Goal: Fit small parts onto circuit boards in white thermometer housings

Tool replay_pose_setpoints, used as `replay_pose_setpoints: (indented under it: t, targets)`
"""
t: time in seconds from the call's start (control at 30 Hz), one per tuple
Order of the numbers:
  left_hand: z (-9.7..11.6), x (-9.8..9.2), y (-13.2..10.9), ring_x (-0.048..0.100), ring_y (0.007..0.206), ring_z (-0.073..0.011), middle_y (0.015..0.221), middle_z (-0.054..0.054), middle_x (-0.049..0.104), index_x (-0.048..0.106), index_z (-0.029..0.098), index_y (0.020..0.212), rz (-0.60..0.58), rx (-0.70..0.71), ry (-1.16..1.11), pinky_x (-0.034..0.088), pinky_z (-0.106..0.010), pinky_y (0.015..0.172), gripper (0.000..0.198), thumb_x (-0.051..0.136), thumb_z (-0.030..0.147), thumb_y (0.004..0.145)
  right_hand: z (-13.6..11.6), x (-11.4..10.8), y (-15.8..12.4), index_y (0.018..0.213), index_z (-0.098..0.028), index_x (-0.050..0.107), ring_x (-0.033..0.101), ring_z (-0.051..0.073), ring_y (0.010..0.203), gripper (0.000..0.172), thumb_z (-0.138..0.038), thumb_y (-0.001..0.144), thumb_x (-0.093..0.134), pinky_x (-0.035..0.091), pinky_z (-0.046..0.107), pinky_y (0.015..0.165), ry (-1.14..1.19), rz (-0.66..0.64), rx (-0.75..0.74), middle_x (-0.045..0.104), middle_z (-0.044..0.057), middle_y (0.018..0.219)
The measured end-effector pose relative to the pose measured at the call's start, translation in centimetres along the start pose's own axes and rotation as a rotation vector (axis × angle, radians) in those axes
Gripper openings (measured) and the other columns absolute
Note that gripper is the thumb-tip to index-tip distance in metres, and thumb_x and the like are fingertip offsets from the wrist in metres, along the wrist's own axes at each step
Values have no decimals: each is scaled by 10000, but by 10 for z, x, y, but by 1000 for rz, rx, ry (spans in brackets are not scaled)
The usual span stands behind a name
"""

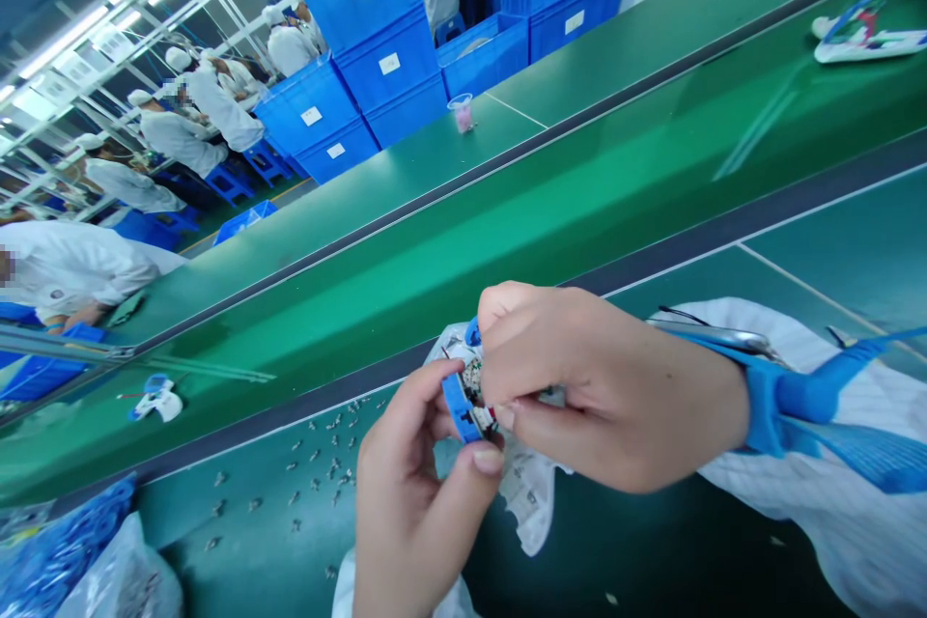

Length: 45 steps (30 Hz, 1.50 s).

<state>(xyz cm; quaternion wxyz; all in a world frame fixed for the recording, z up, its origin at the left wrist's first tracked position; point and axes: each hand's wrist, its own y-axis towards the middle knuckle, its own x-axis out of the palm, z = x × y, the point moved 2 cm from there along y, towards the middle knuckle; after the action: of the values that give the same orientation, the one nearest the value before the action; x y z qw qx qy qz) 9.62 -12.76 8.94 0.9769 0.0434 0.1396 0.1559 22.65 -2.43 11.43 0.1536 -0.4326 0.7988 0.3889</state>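
My left hand (427,473) is closed around the edge of a blue plastic part (458,406), fingers on its far side and thumb underneath. Small electronic pieces and a bit of red and white show inside it. My right hand (594,386), a blue strap at its wrist, is closed against the same assembly from the right. Its fingertips are partly hidden, so whatever they pinch is unclear. Below and behind the hands is a white plastic shell (532,502), partly covered by them. Several small metal pieces (334,468) lie scattered on the green table left of my hands.
A green conveyor belt (406,261) runs beyond the table, carrying white-and-blue assemblies (157,398) at left and right. Clear bags (123,579) lie at lower left. A cup (462,114) and stacked blue crates (391,68) stand across. A co-worker in white (87,266) sits far left.
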Motion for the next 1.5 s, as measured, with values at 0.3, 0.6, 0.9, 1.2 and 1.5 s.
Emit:
replay_pose_setpoints:
  t: [0.3,0.6,0.9,1.2,1.5]
  targets:
    - [4,8,-14,672,789,-239,1018,-53,700,412,316,1309,-36,30,485,472,-325,669,407,438,457,928,0,4,-1,474,-160,310,303,97,531,303,-102,754,411,293,292,654,76,-52,58,438,-22,466]
    - [7,32,-21,673,765,-360,975,-188,690,378,184,1273,37,-101,741,474,-430,634,458,463,280,834,0,7,-5,490,-170,292,345,113,558,278,-86,739,382,298,290,627,69,-80,104,420,-8,477]
    - [-1,20,0,626,1035,-365,1283,-225,558,229,164,1442,-194,-159,703,504,-435,728,641,466,341,873,51,-15,13,566,-163,587,507,137,662,256,-163,795,472,324,266,613,-305,-89,397,605,20,620]
    - [6,11,3,657,864,-309,1154,-131,662,506,222,1333,-406,-157,852,477,-350,632,487,434,387,880,107,-85,-13,833,-61,696,567,221,735,354,-285,862,423,273,289,565,-756,215,963,635,175,760]
    - [8,-5,-1,635,1040,-313,1191,-124,666,557,203,1278,-544,-120,878,494,-417,806,448,385,382,906,63,-44,-2,1000,-157,720,609,152,668,296,-309,846,518,379,250,602,-459,-366,615,716,34,813]
